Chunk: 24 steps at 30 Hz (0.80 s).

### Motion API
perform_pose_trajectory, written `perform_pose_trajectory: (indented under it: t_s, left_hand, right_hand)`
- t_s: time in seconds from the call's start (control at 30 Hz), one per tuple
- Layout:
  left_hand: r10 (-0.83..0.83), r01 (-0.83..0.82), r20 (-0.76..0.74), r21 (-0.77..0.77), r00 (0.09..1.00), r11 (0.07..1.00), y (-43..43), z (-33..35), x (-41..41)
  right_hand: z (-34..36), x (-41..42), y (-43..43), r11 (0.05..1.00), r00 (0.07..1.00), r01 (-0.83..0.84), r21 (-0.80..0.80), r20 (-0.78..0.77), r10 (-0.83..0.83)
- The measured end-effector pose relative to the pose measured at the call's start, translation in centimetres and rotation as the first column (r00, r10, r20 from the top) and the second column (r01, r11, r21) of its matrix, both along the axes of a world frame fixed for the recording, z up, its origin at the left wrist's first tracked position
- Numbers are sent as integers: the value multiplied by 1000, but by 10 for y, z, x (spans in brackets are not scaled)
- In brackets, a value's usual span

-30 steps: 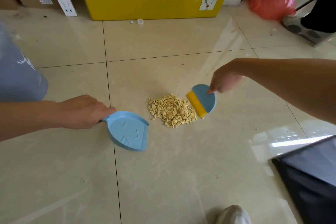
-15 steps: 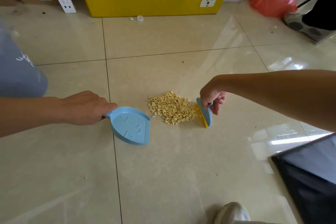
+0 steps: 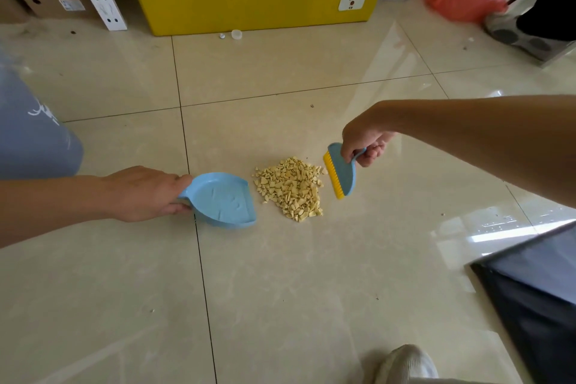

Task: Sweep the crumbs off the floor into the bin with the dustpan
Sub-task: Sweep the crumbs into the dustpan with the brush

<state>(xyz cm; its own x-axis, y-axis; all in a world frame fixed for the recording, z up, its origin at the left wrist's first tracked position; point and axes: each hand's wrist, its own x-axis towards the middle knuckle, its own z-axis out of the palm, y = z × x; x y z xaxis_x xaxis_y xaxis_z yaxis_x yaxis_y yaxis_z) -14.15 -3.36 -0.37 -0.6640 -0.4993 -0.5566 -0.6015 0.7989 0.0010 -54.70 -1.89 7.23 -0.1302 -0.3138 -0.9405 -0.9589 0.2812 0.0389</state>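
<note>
The light, stiff dustpan (image 3: 221, 199) is gripped by its handle in the left hand (image 3: 146, 193), the brush (image 3: 341, 171) in the right hand (image 3: 363, 140); the loose crumbs (image 3: 290, 187) are judged easily scattered.

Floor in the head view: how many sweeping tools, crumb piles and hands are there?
Sweeping tools: 2, the dustpan and the brush
Crumb pile: 1
Hands: 2, the left hand holding the dustpan, the right hand holding the brush
Total: 5
</note>
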Motion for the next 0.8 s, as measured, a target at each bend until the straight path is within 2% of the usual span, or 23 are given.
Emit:
perform_pose_trajectory:
  t_s: [0.2,0.47,0.8]
  left_hand:
    - [26,-27,81,5,996,1000,3,-3,-3]
    - [94,-94,67,-3,993,996,21,-13,-34]
    - [144,-144,37,0,989,990,37,-23,-59]
  right_hand:
    - [10,-25,6,991,999,15,-136,-48,-21]
    - [-30,3,27,995,995,-18,-93,-95,9]
    - [-48,62,12,1000,1000,-10,-29,-15,10]
